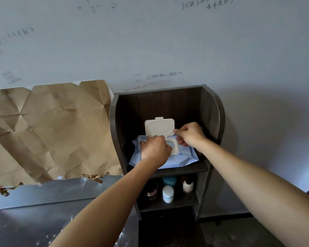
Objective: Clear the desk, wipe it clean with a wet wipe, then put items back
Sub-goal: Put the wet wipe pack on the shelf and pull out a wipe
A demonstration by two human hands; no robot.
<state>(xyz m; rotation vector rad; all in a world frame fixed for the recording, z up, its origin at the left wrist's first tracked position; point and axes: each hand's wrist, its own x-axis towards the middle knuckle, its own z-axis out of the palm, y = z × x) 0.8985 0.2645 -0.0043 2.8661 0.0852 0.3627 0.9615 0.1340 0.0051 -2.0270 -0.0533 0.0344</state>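
A pale blue wet wipe pack (183, 157) lies on the top shelf of a dark wooden shelf unit (211, 111). Its cream flip lid (159, 126) stands open and upright. My right hand (190, 133) pinches the lid's right edge between thumb and fingers. My left hand (154, 148) lies over the pack with its fingers curled down at the dispensing opening (173, 147); what the fingertips touch is hidden. The desk (43, 223), grey and glossy, is at the lower left.
Crumpled brown paper (61, 132) is taped to the wall behind the desk. On the lower shelf stand a white jar (168, 193), a blue jar (169, 180), a small bottle (187, 186) and a dark glass jar (152, 189). The wall carries handwriting.
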